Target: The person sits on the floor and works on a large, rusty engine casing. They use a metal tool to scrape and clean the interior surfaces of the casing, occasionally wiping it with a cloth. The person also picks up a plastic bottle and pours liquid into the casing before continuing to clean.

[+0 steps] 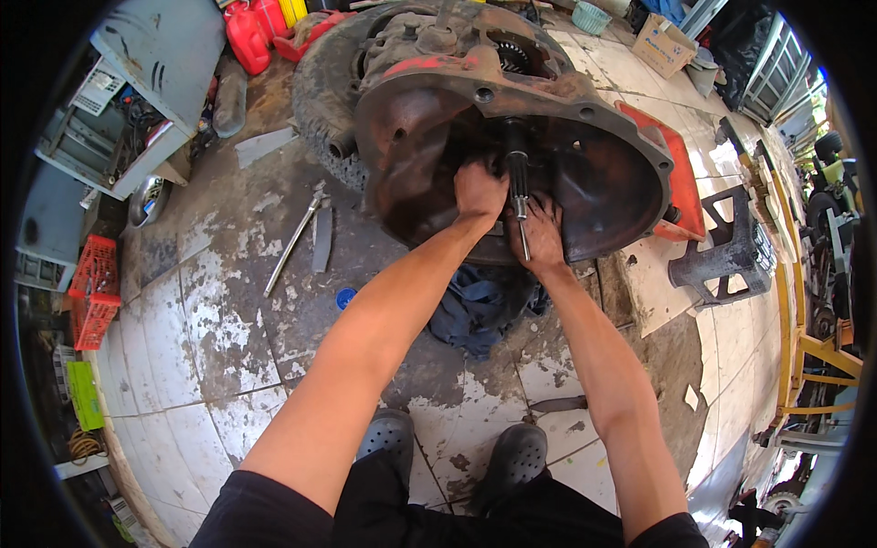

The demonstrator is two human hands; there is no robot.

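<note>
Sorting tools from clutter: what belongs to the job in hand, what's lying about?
In the job:
rusty brown bell-shaped metal housing
shiny splined metal shaft
perhaps long silver metal tool

Apparently lying about:
red plastic canister
brown cardboard box

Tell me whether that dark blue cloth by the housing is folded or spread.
Neither: the dark blue cloth is bunched up. It shows uneven creases and no neat layers, heaped by the metal housing.
</note>
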